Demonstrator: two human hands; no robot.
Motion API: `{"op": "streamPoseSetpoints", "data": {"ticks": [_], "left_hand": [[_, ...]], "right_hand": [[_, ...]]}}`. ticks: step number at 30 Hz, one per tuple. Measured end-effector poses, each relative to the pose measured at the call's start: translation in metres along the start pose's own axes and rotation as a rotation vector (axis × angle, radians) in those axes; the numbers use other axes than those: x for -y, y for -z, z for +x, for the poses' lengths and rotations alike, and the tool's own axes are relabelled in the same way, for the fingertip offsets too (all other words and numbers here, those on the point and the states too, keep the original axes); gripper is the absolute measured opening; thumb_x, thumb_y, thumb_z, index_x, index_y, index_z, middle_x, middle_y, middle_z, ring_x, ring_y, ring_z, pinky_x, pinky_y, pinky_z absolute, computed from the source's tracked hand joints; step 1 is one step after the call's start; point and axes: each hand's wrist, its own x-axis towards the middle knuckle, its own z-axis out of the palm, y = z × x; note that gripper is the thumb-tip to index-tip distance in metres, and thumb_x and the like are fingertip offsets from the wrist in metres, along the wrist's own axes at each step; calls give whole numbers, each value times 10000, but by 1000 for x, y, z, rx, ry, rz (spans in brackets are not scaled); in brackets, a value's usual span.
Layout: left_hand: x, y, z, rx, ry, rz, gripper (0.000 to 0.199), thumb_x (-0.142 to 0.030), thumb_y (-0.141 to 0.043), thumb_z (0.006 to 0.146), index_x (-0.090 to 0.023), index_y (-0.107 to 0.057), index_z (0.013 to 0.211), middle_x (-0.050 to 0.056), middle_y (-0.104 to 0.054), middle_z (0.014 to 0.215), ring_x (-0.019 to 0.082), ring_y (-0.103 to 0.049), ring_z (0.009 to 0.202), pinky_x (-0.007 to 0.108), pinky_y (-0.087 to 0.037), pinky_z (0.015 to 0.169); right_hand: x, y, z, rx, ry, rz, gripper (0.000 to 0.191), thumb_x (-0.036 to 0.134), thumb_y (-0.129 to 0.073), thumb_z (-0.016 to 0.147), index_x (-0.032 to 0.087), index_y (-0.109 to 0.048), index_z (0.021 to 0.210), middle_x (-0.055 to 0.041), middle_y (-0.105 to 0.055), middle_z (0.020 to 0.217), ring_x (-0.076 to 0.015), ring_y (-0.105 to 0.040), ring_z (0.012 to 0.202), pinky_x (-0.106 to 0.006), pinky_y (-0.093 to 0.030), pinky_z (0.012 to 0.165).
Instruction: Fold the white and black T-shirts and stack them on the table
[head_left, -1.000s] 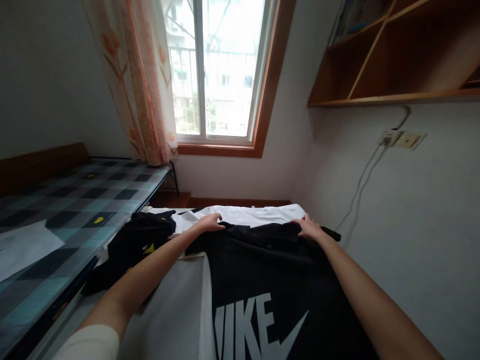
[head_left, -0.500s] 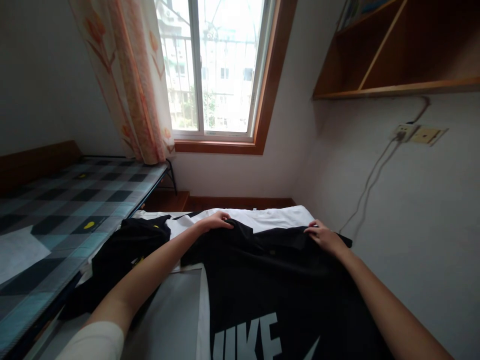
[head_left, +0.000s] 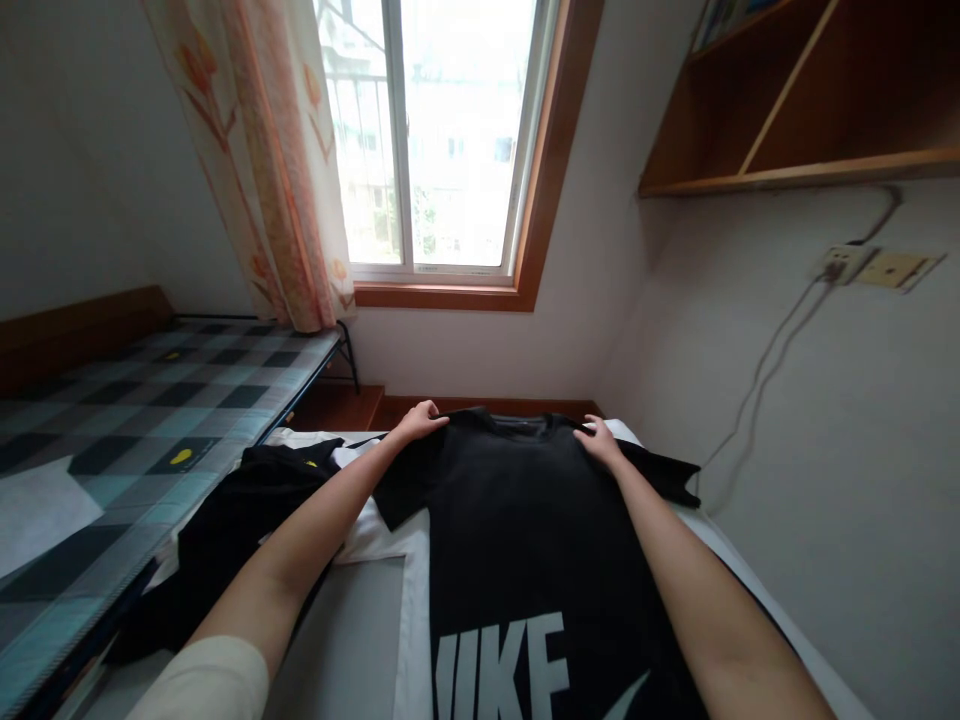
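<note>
A black T-shirt [head_left: 525, 520] with large pale lettering lies spread out before me, its neckline at the far end. My left hand [head_left: 421, 421] pinches its left shoulder, and my right hand [head_left: 598, 440] grips the right shoulder beside the collar. Both short sleeves stick out past my hands. Under the shirt is a white cloth [head_left: 415, 590], showing along the left side and at the far right corner. Another black garment [head_left: 247, 530] lies crumpled to the left, partly hidden behind my left forearm.
On the left stands a bed with a checked mattress [head_left: 247, 385], a white sheet of paper [head_left: 45, 510] on it. A curtain [head_left: 277, 170] hangs by the window [head_left: 465, 140]. At right, a wooden shelf [head_left: 795, 165] juts out above a plugged-in cord [head_left: 757, 385].
The shirt's top edge was bunched and folded; now it lies flatter with the collar showing. My hands have moved slightly closer together, and the right one shifted left.
</note>
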Motion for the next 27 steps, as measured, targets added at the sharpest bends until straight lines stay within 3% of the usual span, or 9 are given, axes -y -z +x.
{"op": "streamPoseSetpoints", "data": {"ticks": [4, 8, 12, 18, 21, 24, 27], "left_hand": [[26, 16, -12, 187, -3, -40, 435, -408, -772, 562, -180, -616, 899, 47, -650, 951, 199, -606, 865, 253, -469, 697], [49, 49, -23, 425, 48, -95, 676, -278, -820, 433, -240, -607, 1073, 14, -649, 984, 185, -612, 809, 233, -463, 625], [61, 67, -27, 275, 83, -33, 632, -211, -767, 455, -212, -609, 1067, -1, -619, 841, 168, -581, 726, 229, -437, 591], [70, 53, -39, 206, 30, 80, 495, -199, -708, 515, -201, -641, 1006, -10, -575, 766, 168, -555, 728, 247, -431, 655], [75, 48, -46, 171, 19, 43, 481, -261, -707, 560, -194, -642, 1032, -8, -564, 762, 168, -551, 734, 252, -436, 662], [77, 48, -51, 131, -7, 17, 450, -280, -701, 591, -185, -642, 1026, 1, -573, 780, 168, -553, 751, 254, -441, 675], [78, 46, -54, 100, -26, 48, 430, -259, -665, 627, -179, -627, 1048, -2, -580, 770, 173, -566, 757, 267, -451, 700]], "right_hand": [[-12, -16, -15, 91, 157, -371, 516, 244, -531, 758, 198, -529, 1272, -131, -512, 1330, -286, -411, 1316, -442, -336, 1096], [-14, -17, -23, 113, 234, -562, 538, 281, -453, 836, 179, -476, 1364, -143, -345, 1471, -289, -369, 1349, -392, -339, 1094], [-18, -2, -28, 67, 254, -774, 541, 312, -378, 891, 165, -430, 1408, -157, -284, 1519, -328, -405, 1306, -449, -373, 1046], [-44, 60, -23, -62, 138, -941, 520, 300, -307, 920, 171, -434, 1407, -176, -423, 1435, -315, -401, 1306, -480, -372, 1017], [-62, 88, -10, 51, -64, -914, 522, 378, -275, 931, 183, -501, 1360, -189, -513, 1352, -331, -487, 1233, -490, -414, 959], [-72, 100, -2, 215, -198, -864, 569, 441, -217, 940, 165, -600, 1259, -194, -604, 1235, -324, -565, 1147, -460, -449, 911], [-69, 101, -11, 197, -286, -861, 646, 510, -176, 934, 144, -578, 1284, -213, -613, 1210, -348, -587, 1104, -489, -463, 865]]}}
